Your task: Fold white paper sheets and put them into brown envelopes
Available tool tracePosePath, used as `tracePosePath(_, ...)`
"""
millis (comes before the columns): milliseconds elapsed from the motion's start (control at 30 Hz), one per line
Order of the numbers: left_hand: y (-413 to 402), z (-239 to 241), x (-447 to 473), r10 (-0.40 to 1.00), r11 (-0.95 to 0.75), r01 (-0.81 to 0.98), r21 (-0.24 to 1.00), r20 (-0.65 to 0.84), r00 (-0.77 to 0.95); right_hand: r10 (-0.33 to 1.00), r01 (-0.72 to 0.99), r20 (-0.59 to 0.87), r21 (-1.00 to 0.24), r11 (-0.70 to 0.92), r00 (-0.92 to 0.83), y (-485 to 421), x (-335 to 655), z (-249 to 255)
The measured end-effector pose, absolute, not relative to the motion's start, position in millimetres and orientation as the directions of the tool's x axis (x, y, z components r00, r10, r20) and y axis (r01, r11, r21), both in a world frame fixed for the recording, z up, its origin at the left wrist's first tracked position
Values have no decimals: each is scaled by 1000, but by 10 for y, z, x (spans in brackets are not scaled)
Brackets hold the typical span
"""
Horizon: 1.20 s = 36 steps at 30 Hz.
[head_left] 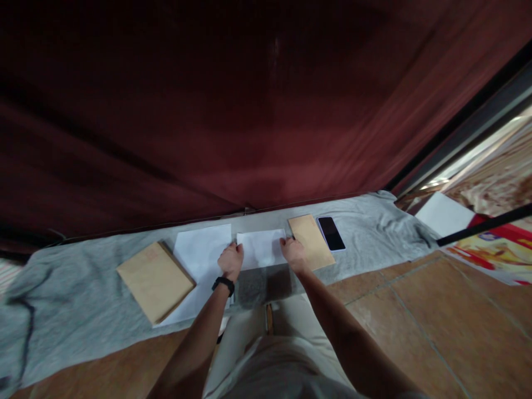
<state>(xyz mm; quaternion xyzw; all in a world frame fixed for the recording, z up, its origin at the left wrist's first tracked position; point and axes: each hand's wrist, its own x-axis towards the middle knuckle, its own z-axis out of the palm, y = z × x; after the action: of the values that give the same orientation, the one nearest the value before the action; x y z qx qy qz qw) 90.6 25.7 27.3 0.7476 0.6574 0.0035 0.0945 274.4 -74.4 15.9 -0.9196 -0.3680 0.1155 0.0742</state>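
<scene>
A white sheet of paper (262,247), wider than it is tall, lies in front of me between my two hands. My left hand (231,259), with a black band on its wrist, is closed at the sheet's left edge. At the opposite edge my right hand (293,252) is also closed, its fingers curled against the paper. Under and beside the left wrist are larger white sheets (203,244). A brown envelope (311,238) lies partly beneath the right hand. Further left, a stack of brown envelopes (155,282) rests on the white sheets.
A phone (331,233) with a dark screen lies right of the single envelope. Grey cloth (369,227) covers the long, narrow surface. Dark red fabric (266,138) rises behind it. At the right are a red and yellow printed package (494,252) and tiled floor (415,316).
</scene>
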Motion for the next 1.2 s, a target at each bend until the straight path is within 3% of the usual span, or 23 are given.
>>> tracePosePath(767, 262, 192, 911, 981, -157, 979, 129, -95, 170, 731, 714, -48, -181, -676, 680, -794, 2554, 130)
tracePosePath(900, 268, 176, 913, 980, -167, 978, 122, -91, 178, 798, 792, 72, -203, -576, 599, -829, 2489, 72)
tracePosePath(1067, 275, 171, 914, 979, -169, 978, 121, -96, 181, 893, 908, 246, -291, -303, 377, -829, 2338, -142)
tracePosePath(1200, 280, 176, 907, 978, -170, 977, 128, -100, 183, 892, 920, 301, -310, -241, 336, -856, 2243, -335)
